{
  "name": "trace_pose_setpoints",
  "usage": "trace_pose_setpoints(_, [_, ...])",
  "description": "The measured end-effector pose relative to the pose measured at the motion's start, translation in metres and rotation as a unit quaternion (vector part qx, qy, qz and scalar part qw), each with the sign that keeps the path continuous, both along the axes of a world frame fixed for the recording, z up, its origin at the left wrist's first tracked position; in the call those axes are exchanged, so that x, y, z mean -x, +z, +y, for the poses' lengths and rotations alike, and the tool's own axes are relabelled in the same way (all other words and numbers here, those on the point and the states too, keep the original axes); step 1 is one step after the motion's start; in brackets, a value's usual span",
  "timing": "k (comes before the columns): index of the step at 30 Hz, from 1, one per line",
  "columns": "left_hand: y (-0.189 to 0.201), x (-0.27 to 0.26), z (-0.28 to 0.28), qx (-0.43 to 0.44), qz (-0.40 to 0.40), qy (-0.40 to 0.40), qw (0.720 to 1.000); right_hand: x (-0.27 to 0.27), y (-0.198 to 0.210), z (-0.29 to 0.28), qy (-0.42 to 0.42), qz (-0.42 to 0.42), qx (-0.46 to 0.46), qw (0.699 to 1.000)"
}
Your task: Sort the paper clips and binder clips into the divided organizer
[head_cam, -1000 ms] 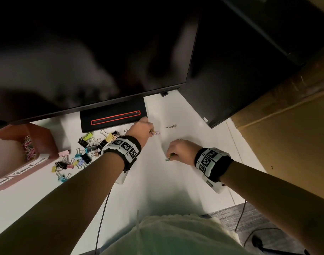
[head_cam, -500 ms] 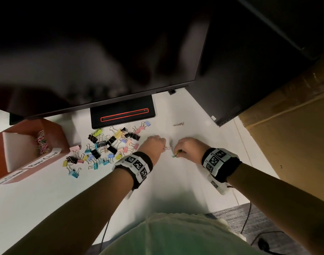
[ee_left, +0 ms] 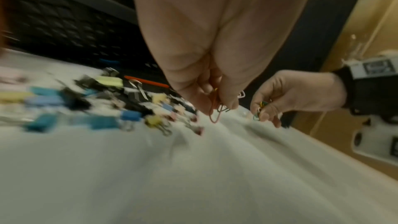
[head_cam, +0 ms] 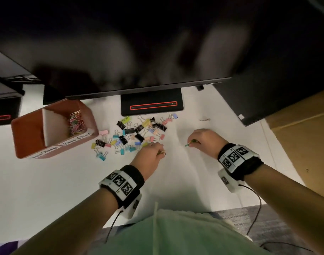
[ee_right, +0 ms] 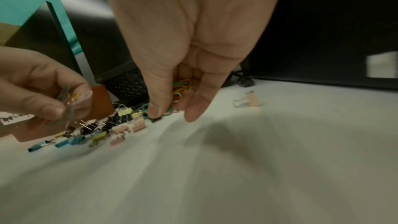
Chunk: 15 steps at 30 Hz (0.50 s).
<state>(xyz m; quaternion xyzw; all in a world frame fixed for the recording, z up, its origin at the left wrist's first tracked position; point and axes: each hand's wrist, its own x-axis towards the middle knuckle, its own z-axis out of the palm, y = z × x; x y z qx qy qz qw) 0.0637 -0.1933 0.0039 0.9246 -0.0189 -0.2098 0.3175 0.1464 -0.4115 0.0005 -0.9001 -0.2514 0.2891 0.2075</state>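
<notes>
My left hand (head_cam: pixel 158 150) pinches a small bunch of paper clips (ee_left: pixel 216 108), an orange one hanging lowest, just right of the pile of coloured binder clips (head_cam: pixel 135 133) on the white table. My right hand (head_cam: pixel 192 142) grips green and yellow paper clips (ee_right: pixel 181 85) a little above the table, to the right of the left hand. The brown divided organizer (head_cam: pixel 25 133) stands at the left; its right compartment holds a heap of paper clips (head_cam: pixel 76 123) behind a "Paper Clips" label.
A black monitor (head_cam: pixel 139 43) overhangs the back of the table, with its stand base (head_cam: pixel 152 105) behind the pile. One lone binder clip (head_cam: pixel 205 119) lies to the right, near a second dark screen (head_cam: pixel 268 92). A cardboard box (head_cam: pixel 304 144) borders the right edge.
Both hands have drawn back from the monitor base toward me and lifted off the table with paper clips held. The camera view has swung left, so the organizer shows more fully.
</notes>
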Motion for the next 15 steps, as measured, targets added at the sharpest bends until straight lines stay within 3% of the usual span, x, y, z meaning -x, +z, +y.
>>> trace_pose_setpoints(5, [0.044, 0.014, 0.099, 0.009, -0.080, 0.112, 0.990, -0.001, 0.031, 0.083, 0.039, -0.036, -0.046, 0.998])
trace_pose_setpoints(9, [0.071, 0.012, 0.184, -0.042, -0.128, 0.193, 0.972, -0.005, 0.063, 0.183, 0.074, -0.066, -0.103, 0.990])
trace_pose_setpoints(12, [0.079, 0.003, 0.231, -0.080, -0.126, 0.234, 0.961, -0.009, 0.083, 0.264, 0.087, -0.090, -0.125, 0.984])
trace_pose_setpoints(15, [0.071, -0.009, 0.262, -0.103, -0.090, 0.261, 0.956, -0.011, 0.086, 0.330, 0.073, -0.087, -0.091, 0.989])
